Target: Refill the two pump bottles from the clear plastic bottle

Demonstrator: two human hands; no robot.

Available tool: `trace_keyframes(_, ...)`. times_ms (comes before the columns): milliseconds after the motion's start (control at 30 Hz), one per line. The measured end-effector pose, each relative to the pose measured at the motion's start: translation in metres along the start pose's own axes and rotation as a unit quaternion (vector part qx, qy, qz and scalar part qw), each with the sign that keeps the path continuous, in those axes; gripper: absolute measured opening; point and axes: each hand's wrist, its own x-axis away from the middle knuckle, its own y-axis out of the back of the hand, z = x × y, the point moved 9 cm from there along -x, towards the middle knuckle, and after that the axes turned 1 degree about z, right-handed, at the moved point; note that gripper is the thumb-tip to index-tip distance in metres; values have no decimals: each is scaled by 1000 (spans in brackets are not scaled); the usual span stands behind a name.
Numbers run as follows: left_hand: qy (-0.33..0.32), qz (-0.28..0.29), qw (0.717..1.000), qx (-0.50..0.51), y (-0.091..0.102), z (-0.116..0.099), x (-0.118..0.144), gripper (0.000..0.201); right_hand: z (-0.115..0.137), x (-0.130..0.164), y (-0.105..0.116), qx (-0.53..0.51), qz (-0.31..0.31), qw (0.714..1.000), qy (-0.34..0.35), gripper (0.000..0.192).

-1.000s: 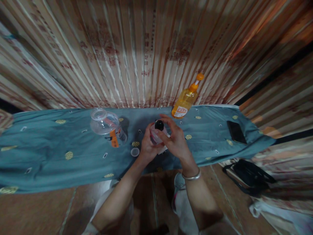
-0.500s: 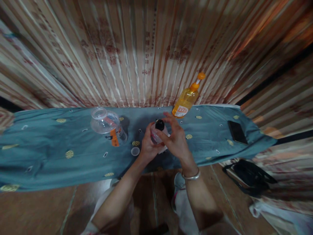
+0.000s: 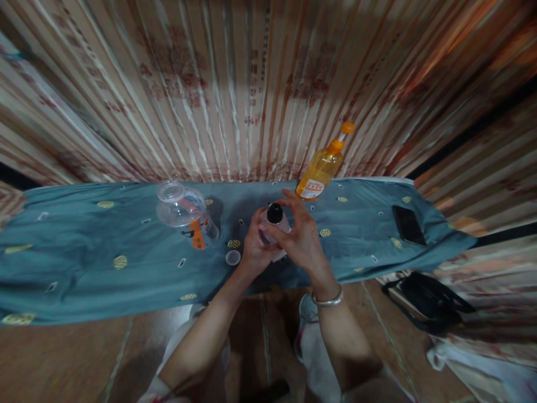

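A small clear bottle (image 3: 280, 225) with a black round top (image 3: 274, 212) stands at the middle of the teal cloth (image 3: 84, 263). My left hand (image 3: 253, 247) wraps around its body from the left. My right hand (image 3: 301, 238) curls around it from the right, with fingers arched over the black top. A small whitish cap (image 3: 232, 257) lies on the cloth just left of my left hand.
A clear wide-mouthed plastic jar (image 3: 184, 214) with an orange label stands to the left. An orange bottle (image 3: 321, 168) with a pull-up spout stands behind, by the striped curtain. A black phone (image 3: 409, 225) lies at the cloth's right end. A dark bag (image 3: 432, 305) sits on the floor.
Both hands stay on the small bottle. My right fingers have shifted slightly over the black top, and the view has drifted a little.
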Motion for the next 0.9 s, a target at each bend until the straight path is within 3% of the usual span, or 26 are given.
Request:
trace_keyframes(100,0,-2,1000,-1,1,0,0,87,1,1,-2,-15,25,999,12,70)
trace_keyframes(200,5,-5,1000,0,1,0,1,85,2,1,-7,-27,54,998,33,50)
trace_keyframes(333,14,-3,1000,-8,1,1,1,86,0,0,-7,-27,30,999,18,35)
trace_keyframes(533,4,-4,1000,-5,1,1,1,85,0,0,-6,-27,36,999,13,65)
trace_keyframes(633,7,-4,1000,-5,0,1,1,86,2,1,-9,-34,54,997,34,46)
trace_keyframes(733,5,-1,1000,-2,0,0,0,86,0,0,-8,-29,32,999,16,37)
trace_keyframes(900,7,-1,1000,-8,1,-1,0,85,0,1,-5,-24,18,1000,1,64)
